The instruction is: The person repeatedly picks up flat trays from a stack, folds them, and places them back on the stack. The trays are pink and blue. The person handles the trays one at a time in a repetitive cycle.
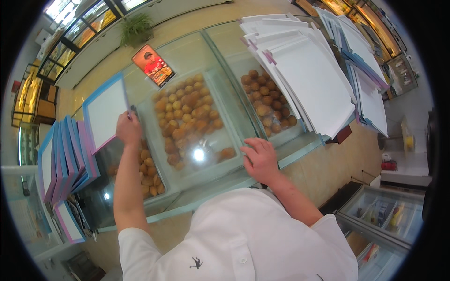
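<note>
My left hand point(129, 128) grips the right side of a white tray-like box piece with blue and pink edges point(106, 111), which stands tilted at the left of the glass counter point(190, 49). A small dark thing shows at the fingertips, too small to name. My right hand point(260, 158) rests over the counter's front part, fingers apart, with nothing in it. Under the glass between my hands lie round brown baked goods point(186, 112) in a clear tray. A lit smartphone point(153, 66) lies on the glass beyond them.
Several folded box pieces with blue and pink edges point(66, 158) stand at the left. White flat sheets or box blanks point(306, 73) are piled at the right, beside another blue-edged pile point(365, 84). A potted plant point(135, 30) stands behind the counter. A glass-topped freezer point(383, 210) is at lower right.
</note>
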Demonstrator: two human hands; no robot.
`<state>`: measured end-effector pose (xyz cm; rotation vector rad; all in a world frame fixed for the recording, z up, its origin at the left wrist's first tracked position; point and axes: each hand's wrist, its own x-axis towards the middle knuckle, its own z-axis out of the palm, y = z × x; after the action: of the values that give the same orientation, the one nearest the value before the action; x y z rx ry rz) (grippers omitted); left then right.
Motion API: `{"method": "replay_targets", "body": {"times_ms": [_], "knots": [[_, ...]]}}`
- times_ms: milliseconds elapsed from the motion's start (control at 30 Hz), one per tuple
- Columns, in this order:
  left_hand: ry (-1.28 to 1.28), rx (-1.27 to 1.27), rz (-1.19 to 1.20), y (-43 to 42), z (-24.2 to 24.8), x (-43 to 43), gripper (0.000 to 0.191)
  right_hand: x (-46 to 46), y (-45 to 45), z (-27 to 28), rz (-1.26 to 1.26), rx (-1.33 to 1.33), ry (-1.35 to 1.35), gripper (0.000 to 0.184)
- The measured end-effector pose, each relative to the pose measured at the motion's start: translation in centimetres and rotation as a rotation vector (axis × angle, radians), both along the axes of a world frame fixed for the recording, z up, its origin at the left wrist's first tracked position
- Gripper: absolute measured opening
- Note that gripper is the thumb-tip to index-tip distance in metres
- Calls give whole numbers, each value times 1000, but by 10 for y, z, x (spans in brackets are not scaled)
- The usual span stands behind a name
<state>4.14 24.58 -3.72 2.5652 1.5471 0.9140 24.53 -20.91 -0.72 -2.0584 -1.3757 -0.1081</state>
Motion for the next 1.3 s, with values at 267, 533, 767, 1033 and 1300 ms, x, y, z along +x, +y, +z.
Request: {"method": "replay_targets", "body": {"times_ms": [267, 533, 767, 1033, 1300], "knots": [[113, -35, 106, 61, -10, 16, 35, -1, 8, 30, -63, 83, 61, 31], [-94, 262, 12, 1, -1, -2, 55, 110, 7, 83, -610, 100, -229, 32], [-128, 182, -247, -95, 6, -45, 35, 159, -18, 83, -745, -190, 266, 32], [-322, -120, -245, -164, 18, -60, 14, 171, -31, 74, -668, -260, 258, 32], [-452, -250, -224, -168, 12, -61, 9, 179, -35, 78, -688, -217, 339, 36]]}}
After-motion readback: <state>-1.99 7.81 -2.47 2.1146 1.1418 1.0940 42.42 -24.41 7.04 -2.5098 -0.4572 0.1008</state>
